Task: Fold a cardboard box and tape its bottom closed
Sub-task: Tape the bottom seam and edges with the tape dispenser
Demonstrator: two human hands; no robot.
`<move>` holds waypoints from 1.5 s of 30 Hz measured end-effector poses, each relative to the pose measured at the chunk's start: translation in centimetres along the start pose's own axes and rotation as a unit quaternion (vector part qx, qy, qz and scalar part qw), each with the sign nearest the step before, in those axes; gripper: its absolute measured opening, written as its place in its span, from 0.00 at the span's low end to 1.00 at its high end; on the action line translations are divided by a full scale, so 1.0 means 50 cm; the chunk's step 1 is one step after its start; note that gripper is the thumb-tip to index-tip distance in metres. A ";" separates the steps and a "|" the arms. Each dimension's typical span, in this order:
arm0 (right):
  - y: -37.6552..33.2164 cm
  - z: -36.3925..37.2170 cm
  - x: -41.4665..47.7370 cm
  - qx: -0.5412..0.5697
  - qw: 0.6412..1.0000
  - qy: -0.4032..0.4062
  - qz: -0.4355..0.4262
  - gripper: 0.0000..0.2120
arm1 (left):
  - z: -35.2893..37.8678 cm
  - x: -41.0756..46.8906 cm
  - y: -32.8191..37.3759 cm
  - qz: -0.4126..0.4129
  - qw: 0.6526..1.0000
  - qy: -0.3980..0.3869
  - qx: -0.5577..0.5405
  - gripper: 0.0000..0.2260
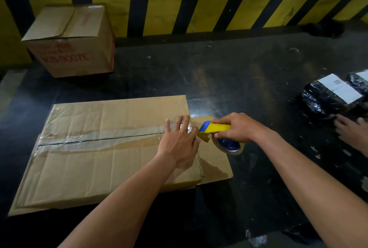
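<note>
While our left hand (179, 142) lies flat, fingers straight, pressing the glossy clear tape strip (103, 138) onto the creased brown corrugated cardboard box (95, 168) at the dark surface's (239, 72) front-left edge, our right hand (239, 128) grips the yellow-and-blue plastic tape dispenser (214, 128) beside it. We judge the box light, stiff, dentable: steady it with flat pressure.

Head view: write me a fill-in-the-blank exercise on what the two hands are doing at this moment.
1. The left hand presses flat on the cardboard ____.
2. The right hand grips a tape dispenser whose handle is blue and ____.
3. Clear tape runs along the middle ____ between its two flaps.

Missing words: box; yellow; seam.
</note>
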State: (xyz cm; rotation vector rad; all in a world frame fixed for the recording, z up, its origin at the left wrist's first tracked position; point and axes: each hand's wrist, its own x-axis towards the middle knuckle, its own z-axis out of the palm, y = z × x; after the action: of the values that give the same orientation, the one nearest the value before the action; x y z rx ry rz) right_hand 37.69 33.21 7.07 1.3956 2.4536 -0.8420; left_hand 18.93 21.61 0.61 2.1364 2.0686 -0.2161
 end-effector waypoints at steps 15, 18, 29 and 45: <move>-0.030 -0.008 -0.055 0.058 0.992 0.113 0.016 0.29 | 0.024 -0.031 -0.052 -0.031 0.993 0.040 -0.110 0.28; -0.052 -0.009 -0.080 0.075 0.987 0.144 0.002 0.28 | 0.005 -0.025 -0.059 -0.033 0.986 0.074 -0.144 0.24; -0.159 0.052 -0.164 0.094 0.961 0.261 0.003 0.31 | -0.135 0.015 -0.118 -0.140 0.706 -0.071 -0.691 0.20; -0.253 0.109 -0.205 0.098 0.939 0.329 0.014 0.31 | -0.169 -0.011 -0.198 -0.045 0.620 -0.178 -0.763 0.08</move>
State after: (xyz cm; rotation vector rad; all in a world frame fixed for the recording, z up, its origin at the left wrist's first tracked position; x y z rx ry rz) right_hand 31.99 17.73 11.82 2.0544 2.8594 -0.7065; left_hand 8.95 23.21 8.82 0.7488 1.1106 0.7802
